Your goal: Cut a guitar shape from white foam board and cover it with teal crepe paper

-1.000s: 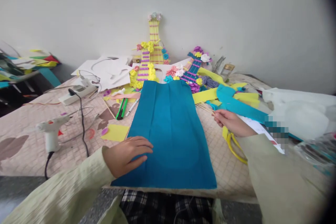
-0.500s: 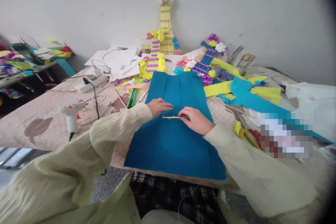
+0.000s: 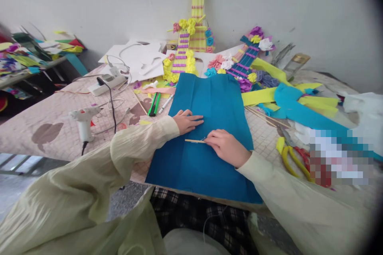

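Note:
A large sheet of blue crepe paper [image 3: 206, 171] lies on the table in front of me, with long creases running away from me. My left hand [image 3: 188, 122] rests on it with fingers stretched out flat. Closer to me, my right hand [image 3: 225, 146] pinches one end of a short thin wooden stick [image 3: 193, 141]. The stick points left, low over or touching the paper; I cannot tell which. A whitish thread or glue strand shows along it near my fingertips.
On the left are a hot glue gun [image 3: 85, 122], a power strip [image 3: 106, 83] with cords and a green utility knife [image 3: 154, 104]. Scissors [image 3: 295, 161] and paper strips [image 3: 314, 113] lie right. Flower-decorated paper guitars [image 3: 179, 57] stand at the back.
My view has shifted slightly. My left hand now lies flatter on the paper, and my right hand with the stick has come a little nearer to me.

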The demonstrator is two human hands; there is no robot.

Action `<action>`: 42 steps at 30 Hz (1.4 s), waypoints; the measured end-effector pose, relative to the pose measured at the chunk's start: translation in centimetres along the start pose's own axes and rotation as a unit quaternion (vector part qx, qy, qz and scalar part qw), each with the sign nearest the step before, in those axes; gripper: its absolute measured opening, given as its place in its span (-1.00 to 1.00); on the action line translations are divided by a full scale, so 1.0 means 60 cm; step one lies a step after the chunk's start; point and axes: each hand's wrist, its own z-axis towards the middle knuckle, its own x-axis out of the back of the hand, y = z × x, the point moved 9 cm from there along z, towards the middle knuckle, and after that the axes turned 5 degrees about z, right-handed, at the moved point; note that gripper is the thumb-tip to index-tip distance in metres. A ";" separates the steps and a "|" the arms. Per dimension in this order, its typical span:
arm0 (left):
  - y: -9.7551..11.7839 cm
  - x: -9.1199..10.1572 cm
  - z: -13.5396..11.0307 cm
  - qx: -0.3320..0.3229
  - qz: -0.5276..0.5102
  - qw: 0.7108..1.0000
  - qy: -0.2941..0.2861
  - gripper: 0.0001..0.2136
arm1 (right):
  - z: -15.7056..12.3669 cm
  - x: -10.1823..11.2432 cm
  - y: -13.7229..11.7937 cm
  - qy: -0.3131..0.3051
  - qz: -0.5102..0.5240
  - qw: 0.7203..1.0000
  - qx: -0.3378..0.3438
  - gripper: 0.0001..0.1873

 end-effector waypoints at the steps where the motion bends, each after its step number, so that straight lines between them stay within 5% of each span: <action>1: 0.004 0.002 0.000 -0.005 -0.001 1.000 0.001 -0.62 | 0.000 0.002 0.002 0.009 0.004 1.000 -0.003 -0.74; 10: 0.032 -0.011 -0.003 -0.025 0.069 0.997 -0.009 -0.59 | -0.014 -0.007 -0.022 -0.011 0.049 0.996 0.079 -0.66; 16: 0.033 -0.013 -0.006 -0.019 0.093 0.995 0.005 -0.59 | -0.024 -0.001 -0.013 -0.004 0.077 0.996 0.055 -0.76; 23: 0.035 -0.014 -0.006 -0.026 0.093 0.995 0.004 -0.59 | -0.066 0.006 -0.052 -0.011 0.099 0.988 0.121 -0.68; 27: 0.035 -0.013 -0.006 -0.024 0.091 0.996 0.005 -0.59 | -0.076 0.020 -0.027 0.051 0.093 0.991 0.080 -0.72; 42: 0.030 -0.016 -0.007 -0.032 0.095 0.994 0.030 -0.56 | -0.176 0.052 0.008 0.095 0.048 0.994 0.034 -0.66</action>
